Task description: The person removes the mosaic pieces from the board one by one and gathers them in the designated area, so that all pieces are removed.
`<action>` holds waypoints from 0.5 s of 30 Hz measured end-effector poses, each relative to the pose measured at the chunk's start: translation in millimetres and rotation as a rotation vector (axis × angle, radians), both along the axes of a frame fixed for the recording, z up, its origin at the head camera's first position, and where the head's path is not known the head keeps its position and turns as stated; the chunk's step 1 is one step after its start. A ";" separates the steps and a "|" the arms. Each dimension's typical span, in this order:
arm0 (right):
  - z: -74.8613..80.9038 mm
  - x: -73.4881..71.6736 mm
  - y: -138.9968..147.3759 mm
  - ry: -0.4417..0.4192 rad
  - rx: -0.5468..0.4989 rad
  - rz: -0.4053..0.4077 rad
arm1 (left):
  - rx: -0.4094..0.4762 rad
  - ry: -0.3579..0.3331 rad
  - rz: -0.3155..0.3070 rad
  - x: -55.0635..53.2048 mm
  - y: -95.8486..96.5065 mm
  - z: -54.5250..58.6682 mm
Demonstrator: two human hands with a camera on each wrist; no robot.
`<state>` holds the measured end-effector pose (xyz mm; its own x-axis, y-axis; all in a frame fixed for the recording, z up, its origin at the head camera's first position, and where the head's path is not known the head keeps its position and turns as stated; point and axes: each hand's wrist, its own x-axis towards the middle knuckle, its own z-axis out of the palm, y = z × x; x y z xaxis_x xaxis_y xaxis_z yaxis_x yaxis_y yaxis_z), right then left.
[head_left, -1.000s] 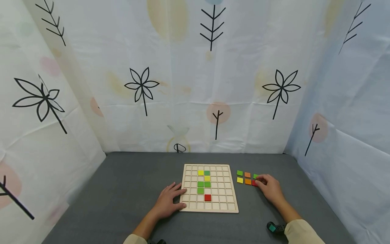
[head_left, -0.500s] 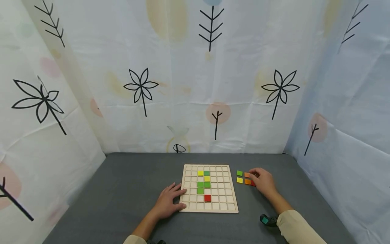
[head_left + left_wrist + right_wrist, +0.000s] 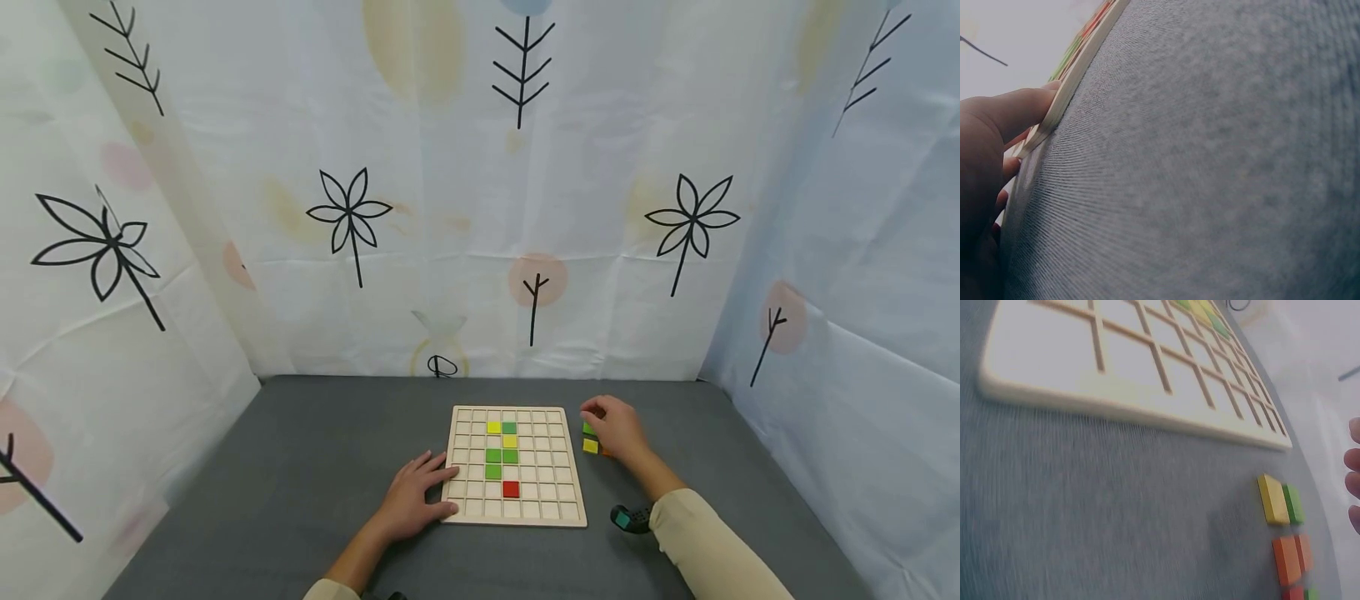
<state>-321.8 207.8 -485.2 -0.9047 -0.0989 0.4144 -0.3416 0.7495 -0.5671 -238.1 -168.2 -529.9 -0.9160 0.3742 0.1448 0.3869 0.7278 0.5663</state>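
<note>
A wooden grid board (image 3: 517, 523) lies on the table, with several coloured square tiles set in its middle columns, among them a red tile (image 3: 511, 489). My left hand (image 3: 411, 497) rests at the board's left edge, fingers spread, thumb and forefinger over the rim. Right of the board, my right hand (image 3: 617, 427) hovers over the loose tiles with loosely bent fingers. No tile shows between its fingertips (image 3: 1353, 482) in the right wrist view. Below it are a yellow tile (image 3: 1272, 500), a green tile (image 3: 1294, 504) and an orange tile (image 3: 1286, 559); the hand hides others in the head view.
Dark grey cloth (image 3: 337, 442) covers the table. Patterned white curtains (image 3: 420, 283) hang around its back and sides. A black wrist strap (image 3: 632, 519) is beside the right sleeve (image 3: 705, 537).
My right hand has moved left and away from me, from the far end of the loose tiles to above the green one nearest the board. The left hand and board have stayed put.
</note>
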 end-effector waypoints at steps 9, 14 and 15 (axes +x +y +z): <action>-6.6 -1.5 -28.3 0.014 0.003 0.049 | -0.002 0.001 0.004 0.1 -0.4 -0.5; -14.0 0.3 -41.7 -0.026 -0.030 0.103 | 0.001 -0.004 0.002 0.0 -0.6 -0.8; -15.6 0.0 -43.8 -0.037 -0.032 0.113 | 0.003 -0.004 0.001 -0.1 -0.6 -0.8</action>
